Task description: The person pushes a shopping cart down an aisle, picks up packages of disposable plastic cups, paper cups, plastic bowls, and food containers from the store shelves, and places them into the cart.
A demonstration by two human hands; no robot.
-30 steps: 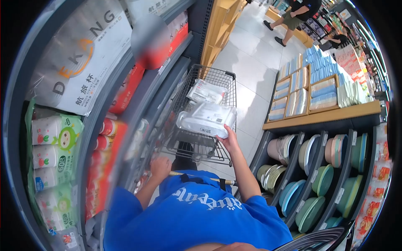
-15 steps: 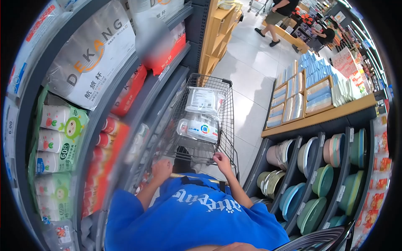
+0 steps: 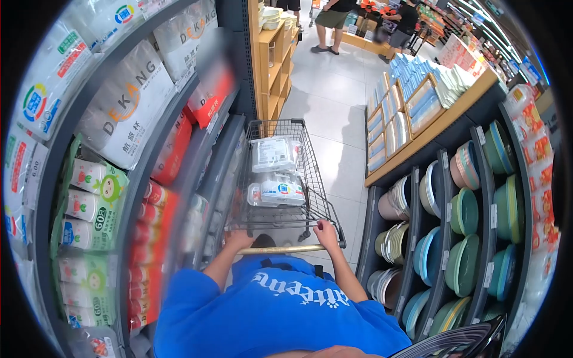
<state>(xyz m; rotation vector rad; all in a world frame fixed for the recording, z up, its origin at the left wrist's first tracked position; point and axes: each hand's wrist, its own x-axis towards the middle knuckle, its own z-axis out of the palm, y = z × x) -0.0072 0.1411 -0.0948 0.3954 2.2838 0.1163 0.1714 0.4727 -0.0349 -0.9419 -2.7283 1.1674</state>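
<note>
A wire shopping cart (image 3: 319, 185) stands in front of me in the aisle, its gold-coloured handle (image 3: 277, 250) close to my blue shirt. My left hand (image 3: 239, 240) is closed at the left end of the handle, with its fingers partly hidden. On the other side, my right hand (image 3: 326, 233) is curled closed at the cart's rear right corner, its wrist by the handle. Inside the basket lie two clear-wrapped packs: a white pack with a printed label (image 3: 273, 154) farther off, and a white pack with a blue and green logo (image 3: 277, 190) nearer me.
Shelves on the left hold bagged paper cups (image 3: 92, 197) and red packs (image 3: 173, 149). Stacked basins (image 3: 465, 212) fill the right shelves, with folded blue cloths (image 3: 418, 77) above. A wooden rack (image 3: 274, 65) stands ahead left; people (image 3: 334, 27) are farther up the aisle.
My view has turned, so the shelves and aisle appear shifted. The right hand has moved closer to the cart's rear corner. A person ahead who was walking now stands with feet closer together.
</note>
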